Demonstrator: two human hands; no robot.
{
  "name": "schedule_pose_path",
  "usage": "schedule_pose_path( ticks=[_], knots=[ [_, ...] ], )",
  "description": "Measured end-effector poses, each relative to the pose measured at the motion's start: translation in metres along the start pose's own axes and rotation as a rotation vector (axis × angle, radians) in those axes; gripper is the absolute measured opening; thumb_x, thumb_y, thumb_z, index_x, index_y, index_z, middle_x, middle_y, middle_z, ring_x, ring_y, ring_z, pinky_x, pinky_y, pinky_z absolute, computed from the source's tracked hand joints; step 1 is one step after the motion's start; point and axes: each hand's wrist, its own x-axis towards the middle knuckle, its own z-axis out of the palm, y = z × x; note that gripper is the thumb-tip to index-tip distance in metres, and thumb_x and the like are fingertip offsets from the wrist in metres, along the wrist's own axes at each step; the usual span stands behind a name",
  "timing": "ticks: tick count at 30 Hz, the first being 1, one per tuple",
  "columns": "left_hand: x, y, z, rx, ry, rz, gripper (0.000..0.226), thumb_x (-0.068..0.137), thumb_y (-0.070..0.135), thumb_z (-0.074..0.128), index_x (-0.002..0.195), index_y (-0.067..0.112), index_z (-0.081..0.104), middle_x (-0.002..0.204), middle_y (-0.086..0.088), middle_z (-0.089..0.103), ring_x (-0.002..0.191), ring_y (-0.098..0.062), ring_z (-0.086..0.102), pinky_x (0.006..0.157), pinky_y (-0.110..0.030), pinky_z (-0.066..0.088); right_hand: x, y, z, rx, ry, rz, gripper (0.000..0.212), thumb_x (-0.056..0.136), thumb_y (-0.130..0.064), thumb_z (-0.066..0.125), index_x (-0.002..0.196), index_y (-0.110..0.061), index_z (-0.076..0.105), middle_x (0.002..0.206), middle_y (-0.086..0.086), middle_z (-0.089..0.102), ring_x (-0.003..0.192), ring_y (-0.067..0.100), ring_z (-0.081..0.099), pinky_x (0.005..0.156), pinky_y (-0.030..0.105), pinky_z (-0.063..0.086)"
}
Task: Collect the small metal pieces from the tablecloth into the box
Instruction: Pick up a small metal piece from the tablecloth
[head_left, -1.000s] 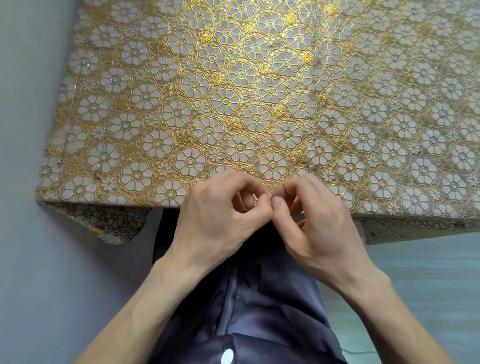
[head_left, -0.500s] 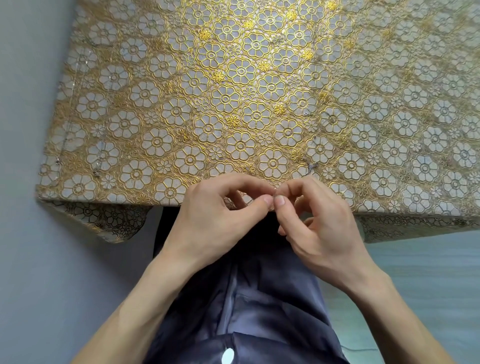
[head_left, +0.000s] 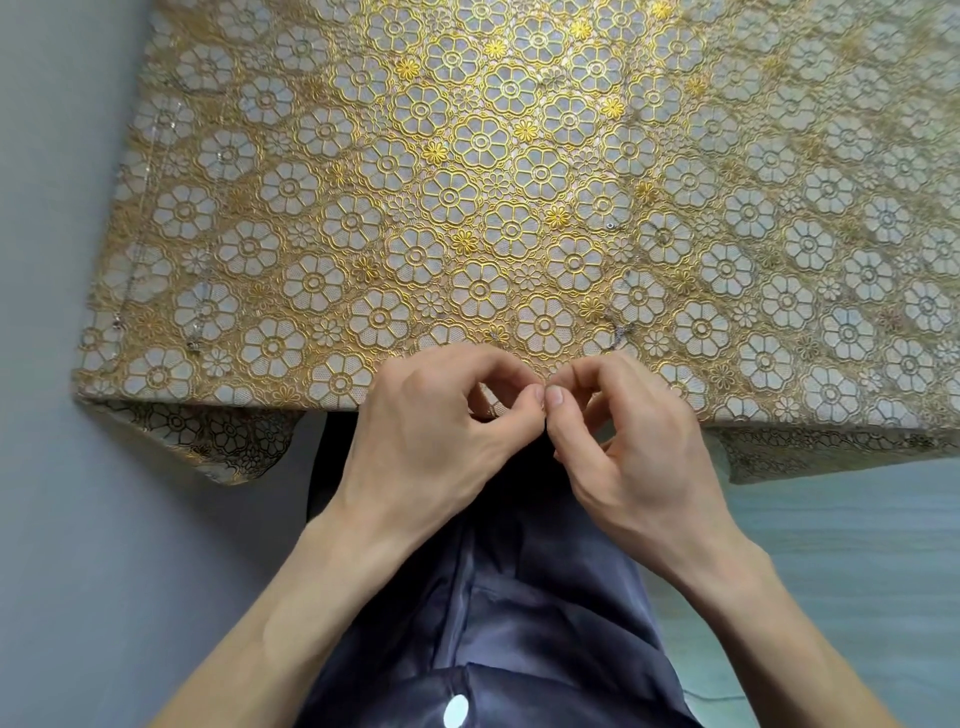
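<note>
Scene: A person leans over a table draped in a gold floral tablecloth (head_left: 363, 156), with both hands at its near edge, about mid-width.
Left hand: The left hand (head_left: 441, 431) has its fingers curled, with thumb and forefinger tips drawn together in a tight pinch.
Right hand: The right hand (head_left: 634, 447) mirrors it, its thumb tip touching the left thumb tip over the cloth's edge.
Grip: Both pinches are closed to almost nothing. Whether either one holds a piece is too small to tell.
Metal pieces: A small silver piece (head_left: 621, 332) lies on the cloth just beyond the right hand. Another piece (head_left: 195, 345) sits well apart, near the left edge, and more specks dot that side.
Box: Not in view.
Step in hand: Apparently a pick-up at the near edge, with both hands working on one tiny item.
Next move: It likely calls for a secure fingertip hold, then a carry to the box, wherever that stands. After that, the piece beyond the right hand is the nearest one to reach for.
</note>
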Motion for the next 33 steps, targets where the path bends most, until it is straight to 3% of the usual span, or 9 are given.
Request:
schedule_pose_path(
  ticks=[6, 10, 14, 20, 23, 25, 27, 30, 33],
  knots=[
    [-0.001, 0.001, 0.002, -0.003, 0.008, -0.015, 0.013, 0.083, 0.041, 0.069, 0.083, 0.028, 0.073, 0.078, 0.016, 0.07, 0.071, -0.007, 0.063, 0.065, -0.025, 0.051, -0.001, -0.005, 0.005, -0.045, 0.06, 0.008, 0.019, 0.095, -0.035, 0.051, 0.091, -0.018, 0.059, 0.084, -0.011, 0.054, 0.07, 0.005, 0.049, 0.064, 0.021, 0.039],
    [0.0, 0.0, 0.001, -0.016, -0.006, -0.057, 0.011, 0.085, 0.04, 0.072, 0.083, 0.029, 0.073, 0.077, 0.018, 0.069, 0.071, -0.003, 0.062, 0.063, -0.016, 0.047, -0.001, -0.009, 0.008, -0.15, 0.106, -0.031, 0.022, 0.096, -0.032, 0.051, 0.092, -0.013, 0.06, 0.086, -0.004, 0.057, 0.068, 0.012, 0.052, 0.059, 0.022, 0.033],
    [0.001, 0.002, 0.0, -0.079, -0.021, -0.148, 0.01, 0.082, 0.039, 0.073, 0.08, 0.03, 0.073, 0.07, 0.026, 0.065, 0.064, 0.0, 0.06, 0.059, -0.009, 0.04, -0.001, -0.012, 0.011, -0.21, 0.16, -0.084, 0.022, 0.097, -0.027, 0.052, 0.093, -0.008, 0.062, 0.087, 0.003, 0.059, 0.066, 0.019, 0.055, 0.057, 0.027, 0.035],
    [0.002, 0.005, -0.001, -0.086, 0.021, -0.16, 0.008, 0.082, 0.038, 0.075, 0.08, 0.031, 0.072, 0.075, 0.027, 0.067, 0.066, 0.001, 0.062, 0.059, -0.008, 0.039, 0.002, -0.014, 0.014, -0.17, 0.194, -0.069, 0.02, 0.096, -0.026, 0.052, 0.094, -0.009, 0.062, 0.088, 0.002, 0.06, 0.066, 0.016, 0.055, 0.058, 0.026, 0.036],
    [0.004, 0.003, -0.002, -0.103, 0.002, -0.157, 0.008, 0.082, 0.034, 0.076, 0.077, 0.031, 0.07, 0.071, 0.027, 0.065, 0.062, 0.001, 0.059, 0.058, -0.009, 0.04, 0.003, -0.013, 0.013, -0.072, 0.15, -0.016, 0.018, 0.095, -0.028, 0.053, 0.093, -0.012, 0.061, 0.087, -0.003, 0.058, 0.066, 0.009, 0.053, 0.061, 0.021, 0.041],
    [0.007, 0.0, -0.005, -0.148, -0.062, -0.151, 0.007, 0.081, 0.029, 0.075, 0.076, 0.028, 0.07, 0.064, 0.025, 0.062, 0.056, 0.001, 0.056, 0.056, -0.008, 0.038, 0.003, -0.013, 0.01, 0.081, 0.06, 0.065, 0.016, 0.096, -0.03, 0.053, 0.091, -0.015, 0.059, 0.082, -0.006, 0.059, 0.063, 0.01, 0.06, 0.061, 0.032, 0.052],
    [0.009, -0.003, -0.008, -0.192, -0.147, -0.133, 0.009, 0.081, 0.024, 0.075, 0.075, 0.028, 0.069, 0.06, 0.024, 0.059, 0.053, 0.0, 0.053, 0.055, -0.007, 0.036, 0.003, -0.012, 0.005, 0.219, -0.044, 0.156, 0.012, 0.097, -0.028, 0.055, 0.088, -0.019, 0.057, 0.071, -0.004, 0.061, 0.055, 0.014, 0.063, 0.056, 0.039, 0.053],
    [0.01, -0.006, -0.01, -0.205, -0.205, -0.116, 0.019, 0.085, 0.017, 0.074, 0.074, 0.03, 0.066, 0.059, 0.023, 0.058, 0.052, 0.001, 0.051, 0.055, -0.007, 0.036, 0.004, -0.013, 0.001, 0.377, -0.134, 0.24, 0.013, 0.099, -0.022, 0.057, 0.086, -0.022, 0.056, 0.061, 0.0, 0.061, 0.047, 0.014, 0.063, 0.049, 0.032, 0.053],
    [0.009, -0.008, -0.009, -0.222, -0.218, -0.127, 0.021, 0.087, 0.017, 0.072, 0.073, 0.03, 0.064, 0.059, 0.021, 0.057, 0.051, -0.001, 0.049, 0.054, -0.008, 0.035, 0.004, -0.014, 0.0, 0.544, -0.155, 0.346, 0.012, 0.099, -0.023, 0.057, 0.087, -0.022, 0.057, 0.055, 0.001, 0.06, 0.047, 0.017, 0.061, 0.048, 0.036, 0.056]
  ],
)
